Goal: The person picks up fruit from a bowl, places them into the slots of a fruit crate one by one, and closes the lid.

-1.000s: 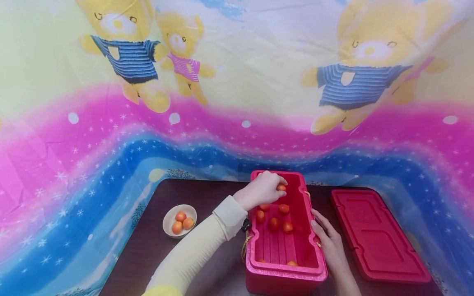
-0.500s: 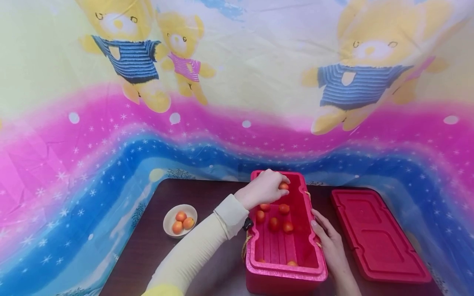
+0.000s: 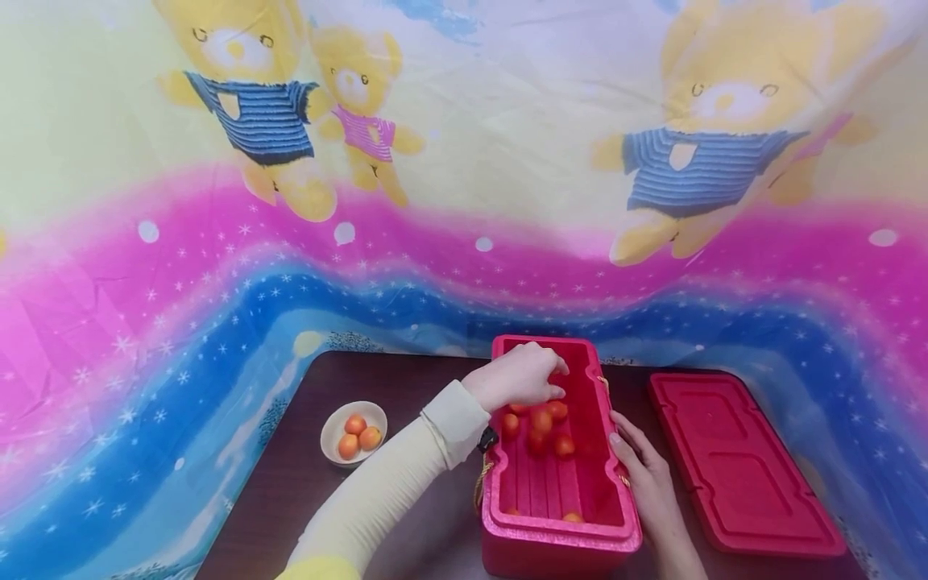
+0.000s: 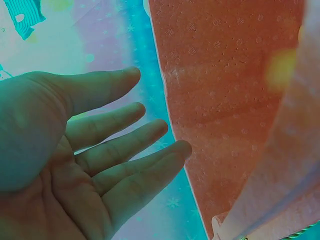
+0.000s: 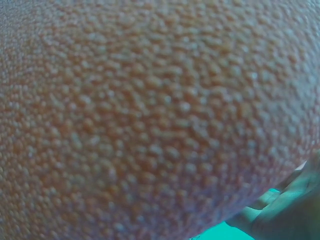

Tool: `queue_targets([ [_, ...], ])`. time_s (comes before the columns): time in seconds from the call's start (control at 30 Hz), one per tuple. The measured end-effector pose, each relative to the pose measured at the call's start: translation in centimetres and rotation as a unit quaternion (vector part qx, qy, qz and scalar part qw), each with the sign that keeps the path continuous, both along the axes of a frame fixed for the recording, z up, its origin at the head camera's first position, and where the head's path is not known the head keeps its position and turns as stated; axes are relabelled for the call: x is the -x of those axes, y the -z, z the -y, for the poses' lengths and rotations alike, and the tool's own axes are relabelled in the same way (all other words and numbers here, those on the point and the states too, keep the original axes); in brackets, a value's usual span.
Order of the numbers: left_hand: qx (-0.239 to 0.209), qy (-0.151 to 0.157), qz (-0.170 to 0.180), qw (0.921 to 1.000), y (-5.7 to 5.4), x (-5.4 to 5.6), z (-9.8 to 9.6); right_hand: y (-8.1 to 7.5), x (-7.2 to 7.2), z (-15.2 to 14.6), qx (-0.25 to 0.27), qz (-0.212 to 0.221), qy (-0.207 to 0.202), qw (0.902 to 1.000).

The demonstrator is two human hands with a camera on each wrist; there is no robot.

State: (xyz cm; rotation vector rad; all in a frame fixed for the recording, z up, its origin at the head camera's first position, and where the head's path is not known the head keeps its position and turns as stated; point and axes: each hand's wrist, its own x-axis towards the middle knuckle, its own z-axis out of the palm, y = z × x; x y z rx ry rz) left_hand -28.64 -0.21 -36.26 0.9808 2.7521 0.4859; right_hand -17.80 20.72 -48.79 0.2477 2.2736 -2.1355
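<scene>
A long red box point(image 3: 558, 528) with rope handles stands lidless on the dark table. My left hand point(image 3: 518, 374) hangs over its far half, and the left wrist view shows the palm and spread fingers point(image 4: 115, 125) holding nothing. Below it a blurred orange-red fruit point(image 3: 541, 419), like a cherry tomato, is dropping toward several similar ones point(image 3: 564, 445) on the box floor. Another fruit point(image 3: 573, 517) lies by the near wall. Against the box's right side my right hand point(image 3: 648, 471) rests with extended fingers; in the right wrist view the box's grainy wall point(image 5: 150, 110) hides most of it.
A cream bowl point(image 3: 328, 428) with three orange fruits stands on the left of the dark table point(image 3: 406, 374). The red lid point(image 3: 747, 467) lies flat to the right of the box. A cloth printed with bears point(image 3: 464, 161) hangs behind the table.
Half a second ago my left fingers pinched a fruit over the box's far end. They have since parted, and the fruit has left them and fallen nearer. The right hand has stayed put.
</scene>
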Motion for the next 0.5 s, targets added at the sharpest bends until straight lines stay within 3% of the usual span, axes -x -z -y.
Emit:
queue_targets([
  [0.2, 0.021, -0.004, 0.021, 0.9996, 0.4, 0.0, 0.1, 0.1, 0.0, -0.1, -0.003, 0.006, 0.0, 1.0],
  [0.5, 0.03, 0.006, -0.005, 0.9995, 1.2, 0.3, 1.5, 0.0, 0.1, -0.1, 0.001, 0.009, -0.001, 1.0],
])
